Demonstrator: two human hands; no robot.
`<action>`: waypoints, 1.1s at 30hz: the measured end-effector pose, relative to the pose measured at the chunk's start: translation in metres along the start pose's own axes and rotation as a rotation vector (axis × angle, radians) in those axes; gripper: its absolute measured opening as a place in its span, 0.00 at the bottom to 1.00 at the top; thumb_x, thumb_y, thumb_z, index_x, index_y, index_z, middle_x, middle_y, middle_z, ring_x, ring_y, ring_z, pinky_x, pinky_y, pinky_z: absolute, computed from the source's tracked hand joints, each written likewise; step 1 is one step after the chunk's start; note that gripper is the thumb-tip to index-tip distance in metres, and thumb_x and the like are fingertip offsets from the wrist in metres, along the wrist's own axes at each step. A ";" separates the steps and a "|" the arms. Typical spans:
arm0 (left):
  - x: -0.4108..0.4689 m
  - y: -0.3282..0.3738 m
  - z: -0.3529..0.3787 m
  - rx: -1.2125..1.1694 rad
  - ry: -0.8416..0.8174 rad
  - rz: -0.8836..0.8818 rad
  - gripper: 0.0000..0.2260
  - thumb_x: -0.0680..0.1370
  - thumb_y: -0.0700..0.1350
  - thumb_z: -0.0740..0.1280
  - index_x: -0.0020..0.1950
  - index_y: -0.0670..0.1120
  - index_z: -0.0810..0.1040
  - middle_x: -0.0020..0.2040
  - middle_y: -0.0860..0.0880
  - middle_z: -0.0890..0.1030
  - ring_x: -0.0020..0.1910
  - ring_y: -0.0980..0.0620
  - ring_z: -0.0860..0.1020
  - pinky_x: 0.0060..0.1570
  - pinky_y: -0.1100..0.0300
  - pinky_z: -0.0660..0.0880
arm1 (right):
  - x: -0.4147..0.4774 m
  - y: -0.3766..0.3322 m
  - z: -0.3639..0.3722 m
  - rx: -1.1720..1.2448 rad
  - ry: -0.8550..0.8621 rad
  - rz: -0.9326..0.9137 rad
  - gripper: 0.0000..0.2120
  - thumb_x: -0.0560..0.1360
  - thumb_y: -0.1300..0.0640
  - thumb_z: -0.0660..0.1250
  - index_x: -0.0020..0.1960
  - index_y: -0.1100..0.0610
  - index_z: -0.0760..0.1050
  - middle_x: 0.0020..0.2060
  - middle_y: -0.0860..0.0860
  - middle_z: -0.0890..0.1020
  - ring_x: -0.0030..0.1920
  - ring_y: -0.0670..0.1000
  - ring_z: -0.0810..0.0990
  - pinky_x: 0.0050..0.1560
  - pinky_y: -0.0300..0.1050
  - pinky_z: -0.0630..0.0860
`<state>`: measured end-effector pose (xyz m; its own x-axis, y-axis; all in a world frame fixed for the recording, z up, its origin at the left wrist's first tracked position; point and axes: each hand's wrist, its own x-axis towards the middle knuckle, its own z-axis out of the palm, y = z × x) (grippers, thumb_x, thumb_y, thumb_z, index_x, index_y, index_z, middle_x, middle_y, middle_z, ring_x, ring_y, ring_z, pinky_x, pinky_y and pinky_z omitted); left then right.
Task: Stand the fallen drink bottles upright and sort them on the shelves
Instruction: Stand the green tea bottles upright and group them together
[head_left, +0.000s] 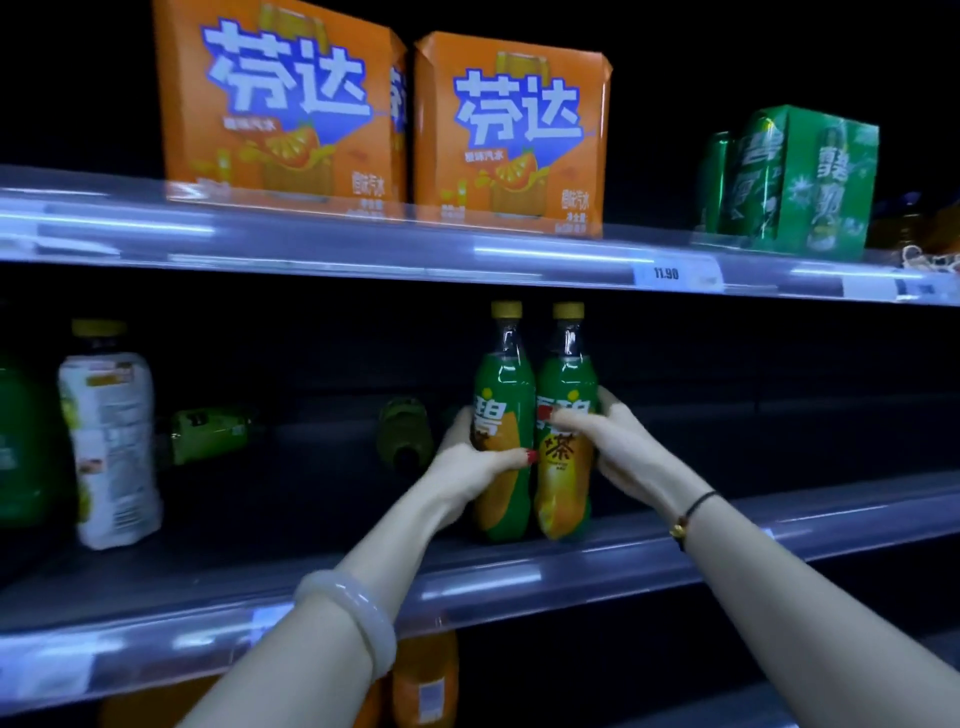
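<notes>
Gripping two upright yellow-capped bottles, touching side by side at the middle shelf (675, 540) front: left hand (467, 457) is wrapping the left bottle (504, 384), right hand (613, 441) the right bottle (566, 384). One fallen green bottle (405, 431) is lying just behind-left, long axis running front-to-back, nearer the left hand.

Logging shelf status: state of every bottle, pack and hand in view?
left green-orange bottle, upright, gripped by left hand
right green-orange bottle, upright, gripped by right hand
centre fallen bottle, lying down
left fallen bottle, lying down
white bottle, upright
left orange pack, upright
right orange pack, upright
green pack, upright
</notes>
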<state>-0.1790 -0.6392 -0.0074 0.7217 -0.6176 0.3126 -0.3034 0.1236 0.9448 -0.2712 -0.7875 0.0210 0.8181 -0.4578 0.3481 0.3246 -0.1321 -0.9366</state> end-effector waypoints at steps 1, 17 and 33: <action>-0.003 0.000 -0.001 -0.009 0.026 0.045 0.31 0.65 0.39 0.78 0.65 0.47 0.69 0.55 0.47 0.81 0.52 0.51 0.81 0.51 0.57 0.79 | -0.006 0.002 0.003 0.001 0.016 -0.048 0.21 0.70 0.66 0.72 0.61 0.61 0.72 0.51 0.59 0.84 0.50 0.57 0.84 0.49 0.52 0.80; -0.112 0.034 -0.204 0.127 0.316 0.309 0.26 0.64 0.33 0.77 0.55 0.50 0.72 0.51 0.49 0.82 0.49 0.55 0.81 0.47 0.64 0.78 | -0.053 -0.001 0.237 0.056 -0.042 -0.318 0.20 0.66 0.67 0.75 0.54 0.56 0.73 0.45 0.52 0.83 0.45 0.47 0.83 0.46 0.44 0.79; -0.164 0.020 -0.362 0.309 0.543 0.137 0.28 0.65 0.41 0.78 0.61 0.44 0.70 0.53 0.50 0.81 0.49 0.57 0.80 0.44 0.66 0.76 | -0.043 0.018 0.414 0.080 -0.188 -0.117 0.27 0.67 0.52 0.76 0.60 0.55 0.67 0.54 0.53 0.81 0.53 0.51 0.82 0.56 0.53 0.79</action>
<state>-0.0786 -0.2540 -0.0041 0.8515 -0.1203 0.5104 -0.5223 -0.1066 0.8461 -0.1043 -0.4065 0.0060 0.8442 -0.2702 0.4629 0.4533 -0.1011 -0.8856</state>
